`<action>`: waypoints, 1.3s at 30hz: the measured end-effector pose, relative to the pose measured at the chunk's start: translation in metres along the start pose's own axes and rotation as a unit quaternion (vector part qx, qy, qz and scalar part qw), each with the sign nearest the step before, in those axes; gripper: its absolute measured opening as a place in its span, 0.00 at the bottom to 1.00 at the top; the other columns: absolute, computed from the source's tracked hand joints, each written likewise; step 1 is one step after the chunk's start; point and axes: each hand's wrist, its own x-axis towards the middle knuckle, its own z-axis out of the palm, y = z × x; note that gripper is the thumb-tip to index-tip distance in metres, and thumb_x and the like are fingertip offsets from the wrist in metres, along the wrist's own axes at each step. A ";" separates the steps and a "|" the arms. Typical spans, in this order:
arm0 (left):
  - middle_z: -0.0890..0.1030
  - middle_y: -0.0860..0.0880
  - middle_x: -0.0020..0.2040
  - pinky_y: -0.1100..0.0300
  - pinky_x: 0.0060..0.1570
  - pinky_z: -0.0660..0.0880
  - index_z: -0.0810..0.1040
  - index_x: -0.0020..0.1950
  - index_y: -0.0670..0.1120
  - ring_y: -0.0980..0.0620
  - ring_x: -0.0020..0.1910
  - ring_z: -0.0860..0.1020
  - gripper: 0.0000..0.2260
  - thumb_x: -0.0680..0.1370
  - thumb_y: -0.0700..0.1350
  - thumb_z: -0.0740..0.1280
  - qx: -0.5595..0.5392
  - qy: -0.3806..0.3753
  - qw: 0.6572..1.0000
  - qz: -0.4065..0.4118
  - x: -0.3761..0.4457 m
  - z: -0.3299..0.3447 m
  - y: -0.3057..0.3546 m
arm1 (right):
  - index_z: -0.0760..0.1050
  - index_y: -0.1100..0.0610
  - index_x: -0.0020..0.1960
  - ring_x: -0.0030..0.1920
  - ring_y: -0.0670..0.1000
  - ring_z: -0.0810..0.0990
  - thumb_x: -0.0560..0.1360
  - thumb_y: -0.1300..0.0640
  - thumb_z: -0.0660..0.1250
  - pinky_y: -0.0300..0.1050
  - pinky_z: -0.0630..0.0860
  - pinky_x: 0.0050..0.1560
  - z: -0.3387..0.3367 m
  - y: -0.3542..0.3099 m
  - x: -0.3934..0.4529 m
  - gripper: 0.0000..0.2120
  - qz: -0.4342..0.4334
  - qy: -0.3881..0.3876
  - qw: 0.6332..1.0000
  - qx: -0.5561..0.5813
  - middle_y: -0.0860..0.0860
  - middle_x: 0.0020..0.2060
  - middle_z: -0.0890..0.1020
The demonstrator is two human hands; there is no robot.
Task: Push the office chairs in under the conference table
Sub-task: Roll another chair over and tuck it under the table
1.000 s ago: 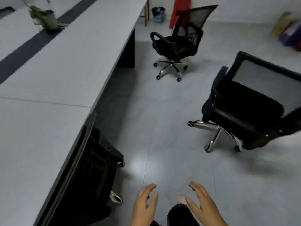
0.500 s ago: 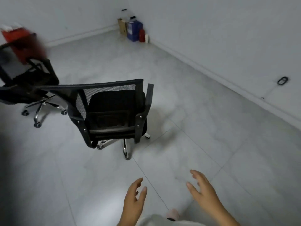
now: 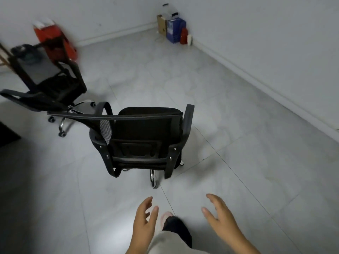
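A black mesh office chair [image 3: 139, 136] stands on the floor straight ahead, its back turned toward me. A second black office chair [image 3: 49, 85] stands farther off at the left. My left hand [image 3: 145, 222] and my right hand [image 3: 220, 217] are raised low in the view, fingers apart, holding nothing, a short way short of the near chair's back. The conference table is mostly out of view; only a dark edge [image 3: 7, 132] shows at the far left.
A red bag [image 3: 55, 43] leans at the back wall behind the far chair. Boxes and a red bottle [image 3: 174, 30] sit in the room's corner. A white wall with a baseboard [image 3: 275, 88] runs along the right. My foot and trouser leg [image 3: 172, 233] show between my hands.
The view has swung from the table and a tucked-in chair to the loose chairs. The near chair now looks closer and centred. Both hands stay empty.
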 end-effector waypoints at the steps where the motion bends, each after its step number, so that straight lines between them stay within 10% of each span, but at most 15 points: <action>1: 0.73 0.49 0.58 0.62 0.55 0.67 0.69 0.57 0.51 0.51 0.60 0.71 0.11 0.77 0.39 0.62 -0.002 0.018 1.000 0.006 0.013 -0.010 0.009 | 0.67 0.58 0.66 0.62 0.44 0.65 0.52 0.17 0.42 0.33 0.58 0.61 0.000 -0.022 0.021 0.58 -0.032 0.006 0.999 -0.014 0.45 0.58 0.67; 6: 0.71 0.53 0.58 0.62 0.55 0.67 0.67 0.59 0.53 0.56 0.56 0.71 0.12 0.78 0.44 0.61 0.010 0.129 0.988 0.083 0.080 -0.067 0.070 | 0.71 0.60 0.60 0.64 0.52 0.65 0.69 0.45 0.59 0.57 0.66 0.64 0.008 -0.142 0.124 0.25 -0.293 0.174 0.931 -0.130 0.60 0.60 0.75; 10: 0.70 0.62 0.53 0.80 0.49 0.65 0.69 0.60 0.49 0.74 0.53 0.67 0.20 0.71 0.55 0.59 0.054 0.198 0.958 0.201 0.124 -0.105 0.116 | 0.71 0.58 0.58 0.62 0.55 0.68 0.69 0.44 0.60 0.51 0.56 0.69 0.029 -0.205 0.184 0.23 -0.402 0.233 0.855 -0.229 0.57 0.58 0.77; 12: 0.70 0.61 0.54 0.83 0.52 0.61 0.71 0.60 0.46 0.72 0.53 0.67 0.23 0.70 0.56 0.56 0.098 0.225 0.939 0.240 0.145 -0.119 0.129 | 0.77 0.57 0.51 0.49 0.53 0.79 0.69 0.39 0.58 0.49 0.73 0.55 0.039 -0.216 0.204 0.24 -0.386 0.237 0.836 -0.310 0.54 0.46 0.83; 15: 0.74 0.50 0.57 0.64 0.61 0.63 0.75 0.58 0.41 0.59 0.58 0.66 0.25 0.71 0.58 0.57 0.215 0.264 0.901 0.268 0.177 -0.130 0.136 | 0.76 0.55 0.32 0.26 0.51 0.75 0.70 0.38 0.58 0.39 0.70 0.28 0.040 -0.215 0.223 0.22 -0.391 0.263 0.813 -0.342 0.49 0.24 0.76; 20: 0.83 0.49 0.44 0.52 0.62 0.60 0.79 0.47 0.48 0.51 0.52 0.73 0.28 0.76 0.65 0.47 0.438 0.252 0.796 0.332 0.221 -0.133 0.146 | 0.72 0.55 0.27 0.23 0.50 0.70 0.75 0.36 0.53 0.39 0.64 0.26 0.008 -0.197 0.257 0.28 -0.453 0.318 0.761 -0.338 0.49 0.21 0.71; 25: 0.73 0.56 0.20 0.69 0.22 0.54 0.77 0.28 0.53 0.57 0.21 0.72 0.21 0.68 0.65 0.54 0.546 0.168 0.743 0.349 0.242 -0.090 0.187 | 0.71 0.57 0.26 0.24 0.52 0.72 0.71 0.34 0.55 0.40 0.56 0.34 -0.053 -0.179 0.324 0.29 -0.465 0.251 0.781 -0.332 0.49 0.22 0.72; 29: 0.69 0.51 0.17 0.65 0.20 0.50 0.71 0.25 0.49 0.54 0.17 0.69 0.19 0.65 0.63 0.67 0.563 0.173 0.739 0.328 0.259 -0.034 0.213 | 0.72 0.58 0.28 0.27 0.53 0.73 0.62 0.35 0.58 0.38 0.51 0.36 -0.095 -0.180 0.383 0.25 -0.437 0.173 0.812 -0.347 0.49 0.25 0.73; 39: 0.69 0.49 0.20 0.62 0.16 0.65 0.76 0.28 0.47 0.50 0.18 0.70 0.18 0.68 0.57 0.57 0.532 0.301 0.770 0.183 0.287 0.087 0.247 | 0.69 0.59 0.28 0.29 0.52 0.70 0.64 0.25 0.52 0.36 0.56 0.40 -0.138 -0.180 0.499 0.36 -0.533 0.091 0.802 -0.254 0.50 0.25 0.72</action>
